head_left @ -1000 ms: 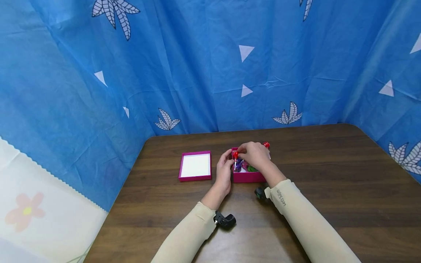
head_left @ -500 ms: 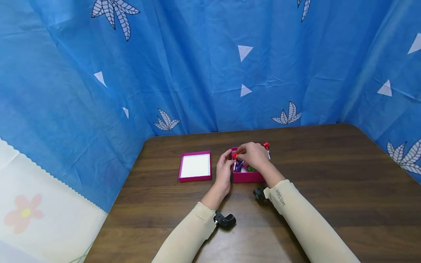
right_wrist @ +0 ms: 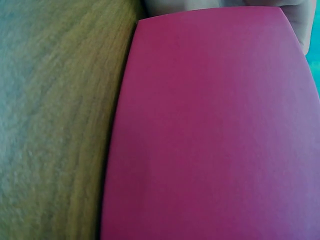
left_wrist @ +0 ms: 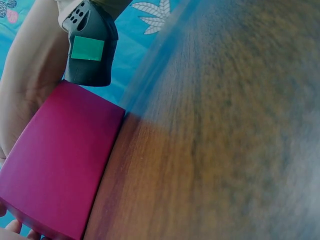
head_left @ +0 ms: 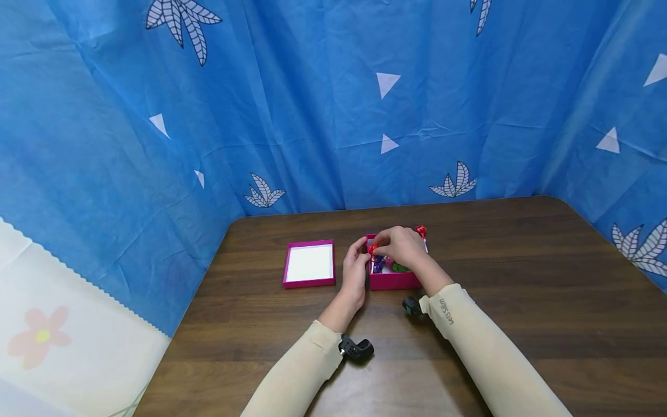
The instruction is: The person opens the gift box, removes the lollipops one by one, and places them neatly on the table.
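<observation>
A magenta box point(head_left: 394, 282) stands without its lid on the table, with several wrapped lollipops inside; purple point(head_left: 378, 265) and green point(head_left: 399, 268) wrappers show. At its left end, my right hand point(head_left: 403, 246) reaches over from the right and pinches a red lollipop point(head_left: 373, 249), its white stick pointing down. My left hand point(head_left: 355, 272) rests against the box's left side, fingers extended along it and thumb near the rim. Both wrist views are mostly filled by the box's magenta front wall point(left_wrist: 65, 160); the lollipops are out of sight there.
Left of the hands lies the box's lid point(head_left: 310, 262), white inside face up. Another red lollipop point(head_left: 421, 231) is at the box's back right corner. The brown wooden table point(head_left: 500, 255) backs onto a blue patterned curtain point(head_left: 323, 116).
Both hands stay at the box. The red lollipop under my right fingertips has shifted very slightly; the box and lid have not moved.
</observation>
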A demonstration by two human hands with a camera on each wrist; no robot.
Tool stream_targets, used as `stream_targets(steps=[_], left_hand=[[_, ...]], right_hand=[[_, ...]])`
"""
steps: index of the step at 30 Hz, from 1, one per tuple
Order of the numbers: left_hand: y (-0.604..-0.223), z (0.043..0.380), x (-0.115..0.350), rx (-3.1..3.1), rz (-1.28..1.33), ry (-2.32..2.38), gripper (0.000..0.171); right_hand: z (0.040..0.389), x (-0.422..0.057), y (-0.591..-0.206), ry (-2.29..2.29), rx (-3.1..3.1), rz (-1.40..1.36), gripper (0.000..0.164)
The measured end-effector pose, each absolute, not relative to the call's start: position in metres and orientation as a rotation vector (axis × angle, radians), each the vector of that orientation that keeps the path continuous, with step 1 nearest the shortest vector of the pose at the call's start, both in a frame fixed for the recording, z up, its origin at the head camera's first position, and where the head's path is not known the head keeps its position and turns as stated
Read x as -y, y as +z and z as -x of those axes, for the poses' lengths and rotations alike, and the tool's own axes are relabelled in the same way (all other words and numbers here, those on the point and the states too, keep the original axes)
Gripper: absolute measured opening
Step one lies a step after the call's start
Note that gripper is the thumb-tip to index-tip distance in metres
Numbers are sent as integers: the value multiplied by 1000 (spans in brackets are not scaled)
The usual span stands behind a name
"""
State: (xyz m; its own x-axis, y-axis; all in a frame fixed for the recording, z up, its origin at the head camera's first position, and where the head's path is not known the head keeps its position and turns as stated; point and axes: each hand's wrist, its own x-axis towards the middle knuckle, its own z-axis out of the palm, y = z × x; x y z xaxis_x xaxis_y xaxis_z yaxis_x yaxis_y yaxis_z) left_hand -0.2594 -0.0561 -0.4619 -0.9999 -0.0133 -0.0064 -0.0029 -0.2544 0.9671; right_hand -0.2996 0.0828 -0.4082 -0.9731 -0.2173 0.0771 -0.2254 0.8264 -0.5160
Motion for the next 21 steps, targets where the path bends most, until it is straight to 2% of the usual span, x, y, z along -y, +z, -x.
stream_targets(steps=[21], left_hand=[[-463,261,56,1926,-18,-2455,48]], right_hand=[[293,-86,-398,1012,2962,-378,27]])
